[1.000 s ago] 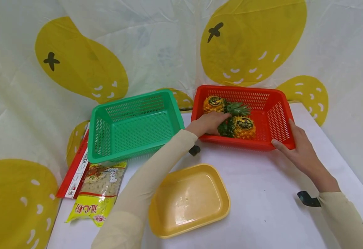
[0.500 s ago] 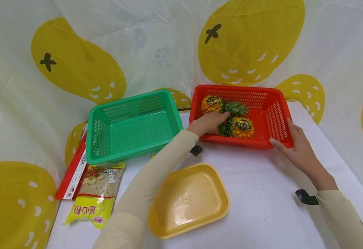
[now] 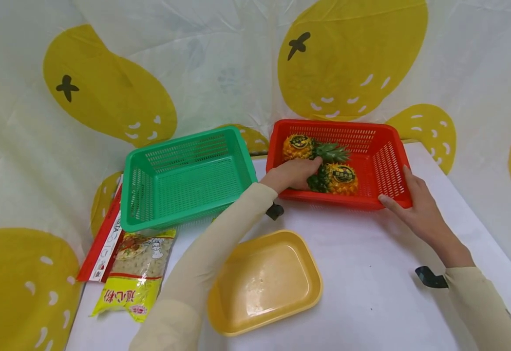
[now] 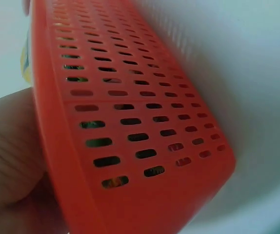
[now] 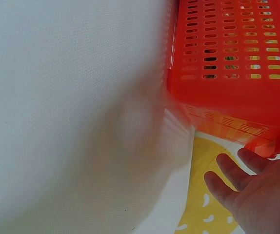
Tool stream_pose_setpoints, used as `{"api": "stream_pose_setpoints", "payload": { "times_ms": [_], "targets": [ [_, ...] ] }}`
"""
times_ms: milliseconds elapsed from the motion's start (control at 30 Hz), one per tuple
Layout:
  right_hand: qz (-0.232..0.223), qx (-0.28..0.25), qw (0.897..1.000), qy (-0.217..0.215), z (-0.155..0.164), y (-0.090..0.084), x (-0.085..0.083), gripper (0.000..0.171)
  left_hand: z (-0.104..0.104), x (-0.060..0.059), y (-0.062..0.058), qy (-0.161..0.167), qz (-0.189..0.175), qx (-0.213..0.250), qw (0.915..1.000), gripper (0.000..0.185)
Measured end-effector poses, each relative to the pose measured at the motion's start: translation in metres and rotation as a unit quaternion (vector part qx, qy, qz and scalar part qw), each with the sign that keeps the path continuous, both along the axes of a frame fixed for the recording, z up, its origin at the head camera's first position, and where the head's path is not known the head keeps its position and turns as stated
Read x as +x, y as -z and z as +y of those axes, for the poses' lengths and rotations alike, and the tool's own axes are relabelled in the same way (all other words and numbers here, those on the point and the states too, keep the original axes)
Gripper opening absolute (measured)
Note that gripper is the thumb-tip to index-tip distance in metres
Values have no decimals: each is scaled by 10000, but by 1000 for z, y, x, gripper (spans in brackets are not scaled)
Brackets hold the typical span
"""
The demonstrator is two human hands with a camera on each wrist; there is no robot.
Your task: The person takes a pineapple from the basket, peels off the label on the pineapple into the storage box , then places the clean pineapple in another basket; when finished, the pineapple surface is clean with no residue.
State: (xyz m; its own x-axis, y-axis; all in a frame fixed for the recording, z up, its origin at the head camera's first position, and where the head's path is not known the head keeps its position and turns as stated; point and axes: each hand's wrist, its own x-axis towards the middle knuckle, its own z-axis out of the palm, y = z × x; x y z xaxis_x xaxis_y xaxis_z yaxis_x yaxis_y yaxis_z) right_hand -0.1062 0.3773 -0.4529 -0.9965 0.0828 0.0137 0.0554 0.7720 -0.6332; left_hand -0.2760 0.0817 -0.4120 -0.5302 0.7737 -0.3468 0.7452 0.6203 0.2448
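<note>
My left hand (image 3: 293, 174) reaches over the front wall of a red basket (image 3: 395, 161), down at the leafy crown of the front pineapple (image 3: 342, 179). Its lower fingers are hidden among the leaves, so I cannot tell whether they grip the crown. A second pineapple (image 3: 298, 146) lies behind, its leaves pointing right. Both fruits carry dark labels. At the basket's front right corner is my right hand (image 3: 423, 214), thumb at the front rim and fingers along the right side. The right wrist view shows several spread, nearly straight fingers (image 5: 232, 171) beside the red wall.
A green basket (image 3: 167, 220) stands left of the red one. In front lies a yellow tray (image 3: 264, 287). At the left are a pasta bag (image 3: 134, 273) and a red-and-white package (image 3: 102, 243), partly under the bag. A patterned cloth (image 3: 220, 63) hangs behind the table.
The front pineapple has turned slightly back and forth beside my left hand. Both hands stay nearly in place, and the whole head view has shifted a little.
</note>
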Motion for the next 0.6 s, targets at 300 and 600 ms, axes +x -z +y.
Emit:
{"api": "stream_pose_setpoints", "payload": {
  "times_ms": [300,600],
  "targets": [
    [-54,-26,10000,5,1,-4,1,106,-17,-2,-25,-118,-235,957,9951,88],
    [-33,-40,10000,-49,2,-5,-2,103,-32,11,-64,-4,-198,1591,9871,87]
  ]
}}
